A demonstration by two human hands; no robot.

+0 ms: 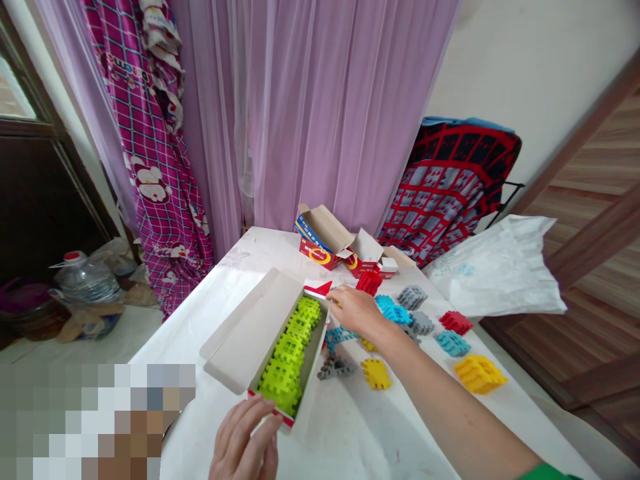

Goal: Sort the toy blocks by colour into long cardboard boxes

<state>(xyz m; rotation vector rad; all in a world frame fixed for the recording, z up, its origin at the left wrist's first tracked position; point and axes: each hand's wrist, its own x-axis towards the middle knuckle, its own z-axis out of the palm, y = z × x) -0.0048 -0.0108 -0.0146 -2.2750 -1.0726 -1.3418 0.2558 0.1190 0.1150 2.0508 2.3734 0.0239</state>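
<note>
A long cardboard box [311, 360] lies on the table with its lid folded out to the left. Lime-green interlocking plastic blocks [289, 355] fill it in a row along its length. My left hand [247, 437] is at the box's near end, fingers stretched out and slightly bent, the tips by its red edge. At the far end, my right hand [354, 310] has its thumb and fingers pinched together at the corner by the red-and-white end flap [318, 291]. Exactly what lies between those fingertips is partly hidden.
Right of the box lie yellow blocks [480, 373], blue blocks [393, 310], grey blocks [412, 297] and red blocks [456, 323]. Opened red boxes [320, 253] stand at the table's back. A white plastic bag [500, 267] is at the right edge, and a purple curtain [340, 113] hangs behind.
</note>
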